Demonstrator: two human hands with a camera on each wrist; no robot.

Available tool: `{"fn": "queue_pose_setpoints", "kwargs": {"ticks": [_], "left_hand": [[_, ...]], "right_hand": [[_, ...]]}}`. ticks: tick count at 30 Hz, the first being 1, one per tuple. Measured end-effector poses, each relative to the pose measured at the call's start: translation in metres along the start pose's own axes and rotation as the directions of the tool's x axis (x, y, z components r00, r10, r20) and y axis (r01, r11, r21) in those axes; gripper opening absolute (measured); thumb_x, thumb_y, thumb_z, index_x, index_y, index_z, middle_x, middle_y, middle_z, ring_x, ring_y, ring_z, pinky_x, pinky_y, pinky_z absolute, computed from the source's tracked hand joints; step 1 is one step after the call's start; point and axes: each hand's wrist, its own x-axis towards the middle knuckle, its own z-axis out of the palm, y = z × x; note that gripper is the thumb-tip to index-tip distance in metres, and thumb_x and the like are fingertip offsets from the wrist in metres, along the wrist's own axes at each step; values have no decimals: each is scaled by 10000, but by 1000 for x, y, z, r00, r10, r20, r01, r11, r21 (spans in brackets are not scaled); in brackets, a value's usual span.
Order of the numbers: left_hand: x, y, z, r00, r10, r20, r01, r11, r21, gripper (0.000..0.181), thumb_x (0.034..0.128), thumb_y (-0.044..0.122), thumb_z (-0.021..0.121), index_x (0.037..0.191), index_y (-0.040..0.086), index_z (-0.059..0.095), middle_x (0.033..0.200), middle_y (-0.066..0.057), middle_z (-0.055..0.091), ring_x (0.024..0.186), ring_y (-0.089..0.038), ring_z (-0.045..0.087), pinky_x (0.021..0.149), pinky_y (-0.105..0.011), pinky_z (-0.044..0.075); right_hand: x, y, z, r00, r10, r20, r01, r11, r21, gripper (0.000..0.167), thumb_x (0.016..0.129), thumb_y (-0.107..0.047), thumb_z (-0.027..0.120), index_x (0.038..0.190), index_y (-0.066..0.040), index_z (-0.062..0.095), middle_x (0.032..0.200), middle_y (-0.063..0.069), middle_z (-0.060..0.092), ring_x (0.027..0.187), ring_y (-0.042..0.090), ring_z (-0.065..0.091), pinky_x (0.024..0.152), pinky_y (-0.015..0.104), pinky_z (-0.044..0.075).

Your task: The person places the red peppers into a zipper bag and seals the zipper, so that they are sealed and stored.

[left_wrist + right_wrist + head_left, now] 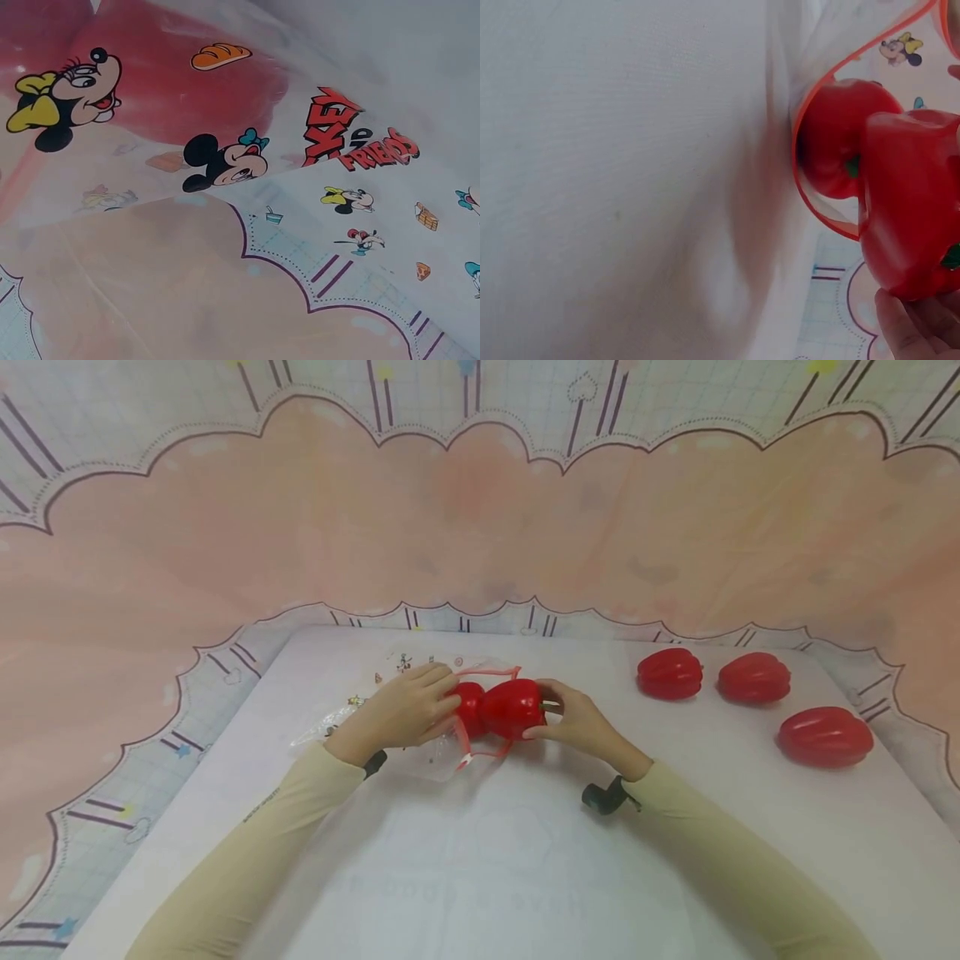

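- Clear plastic, cartoon-printed: the bag point(433, 764) lies left of centre, red-orange rim point(844, 227) facing right. I judge it is laid sideways so its mouth meets the peppers level.
- Left hand point(408, 706): pinching the bag at its rim, fingers bent, back of hand upward; presumably to hold the mouth spread. Forearm slants in from near left.
- First pepper point(836, 127): red, within the mouth, green stem outward.
- Second pepper point(513, 710): at the mouth, just right of the first; contact between them I cannot confirm.
- Right hand point(581, 718): grasping the second pepper about its stem end, thumb on the near side, likely to leave the blunt end leading. Forearm slants in from near right.
- Far right, white tabletop point(487, 860): loose pepper point(670, 674), its neighbour point(753, 678) and a nearer pepper point(825, 737), probably parked within the right hand's reach.
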Motion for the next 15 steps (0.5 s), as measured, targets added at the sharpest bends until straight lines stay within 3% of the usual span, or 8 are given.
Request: {"fn": "queue_pose_setpoints", "kwargs": {"ticks": [15], "left_hand": [[2, 3, -2, 999, -13, 30, 14, 1000, -20, 184, 816, 247, 704, 920, 102, 659, 968, -66, 642, 980, -224, 582, 929, -331, 505]], "right_hand": [[5, -3, 8, 999, -27, -35, 23, 993, -114, 738, 738, -192, 793, 1367, -60, 430, 1325, 137, 525, 1155, 297, 561, 930, 418, 514]]}}
